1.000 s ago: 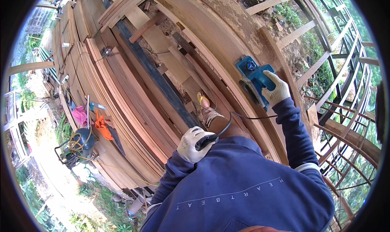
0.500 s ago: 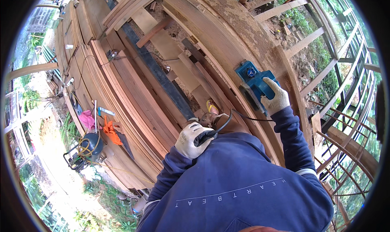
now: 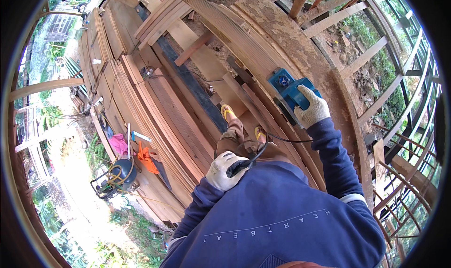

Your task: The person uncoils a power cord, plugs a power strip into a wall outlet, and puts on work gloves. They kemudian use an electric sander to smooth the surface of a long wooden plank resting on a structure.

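Observation:
My right hand [image 3: 314, 109], in a white glove, is closed around the handle of a blue electric planer [image 3: 296, 93]. The planer rests on a long brown plank [image 3: 253, 49] at the right, its round blue knob toward the far end. In front of my body my left hand [image 3: 221, 173], gloved too, is closed on a thick black part of the power cord [image 3: 238, 166]. From there the cord [image 3: 284, 140] loops right toward my right forearm. What the left fingers hide of the cord cannot be made out.
Stacked boards [image 3: 155, 122] run along the left. Beyond them are a tank with a yellow hose [image 3: 123, 170], an orange cloth [image 3: 147, 158] and a pink cloth [image 3: 118, 144]. My feet in yellow flip-flops [image 3: 227, 112] stand between the timbers. A wooden railing [image 3: 376, 52] curves along the right.
My view has shifted, and both feet now show. The planer has moved slightly back toward me along the plank, still in my right hand. My left hand keeps hold of the cord.

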Motion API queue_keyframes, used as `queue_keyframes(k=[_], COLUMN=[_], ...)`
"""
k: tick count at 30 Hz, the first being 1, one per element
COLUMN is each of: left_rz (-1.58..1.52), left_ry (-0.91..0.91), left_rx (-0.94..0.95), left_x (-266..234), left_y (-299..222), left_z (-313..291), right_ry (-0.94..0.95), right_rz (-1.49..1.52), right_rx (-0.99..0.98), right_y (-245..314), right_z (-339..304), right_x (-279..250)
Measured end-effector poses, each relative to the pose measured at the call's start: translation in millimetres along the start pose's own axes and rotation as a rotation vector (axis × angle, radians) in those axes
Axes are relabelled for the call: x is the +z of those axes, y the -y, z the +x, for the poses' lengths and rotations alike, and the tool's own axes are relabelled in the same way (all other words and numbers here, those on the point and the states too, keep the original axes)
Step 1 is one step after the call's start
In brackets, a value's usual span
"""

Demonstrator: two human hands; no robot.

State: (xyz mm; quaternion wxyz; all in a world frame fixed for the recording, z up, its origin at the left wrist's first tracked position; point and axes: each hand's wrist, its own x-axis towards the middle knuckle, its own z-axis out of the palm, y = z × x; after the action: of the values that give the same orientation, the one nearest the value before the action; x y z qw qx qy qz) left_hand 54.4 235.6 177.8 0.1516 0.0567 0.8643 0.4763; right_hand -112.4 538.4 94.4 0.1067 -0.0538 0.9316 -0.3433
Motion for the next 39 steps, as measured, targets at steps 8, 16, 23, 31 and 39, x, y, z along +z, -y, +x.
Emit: queue_keyframes(k=[8, 16, 23, 31, 39], left_rz=[0.004, -0.016, -0.075, -0.122, -0.184], left_ry=[0.044, 0.039, -0.033, -0.043, -0.097], left_rx=[0.047, 0.076, 0.044, 0.026, -0.019], left_x=[-20.8, -62.4, -116.6, -178.3, -214.6], left_y=[11.2, 40.4, 78.2, 115.6, 151.2], left_z=[23.4, 57.8, 94.2, 130.6, 154.7], right_ry=[-0.038, -0.050, -0.063, -0.014, -0.052], right_rz=[-0.021, -0.029, 0.002, -0.006, -0.016], right_rx=[-0.033, -0.012, -0.043, -0.043, -0.113], right_y=[23.6, 63.7, 102.4, 150.8, 197.1], right_z=[37.6, 97.3, 166.5, 249.7, 337.6], right_x=[13.1, 29.6, 46.6, 66.8, 93.7])
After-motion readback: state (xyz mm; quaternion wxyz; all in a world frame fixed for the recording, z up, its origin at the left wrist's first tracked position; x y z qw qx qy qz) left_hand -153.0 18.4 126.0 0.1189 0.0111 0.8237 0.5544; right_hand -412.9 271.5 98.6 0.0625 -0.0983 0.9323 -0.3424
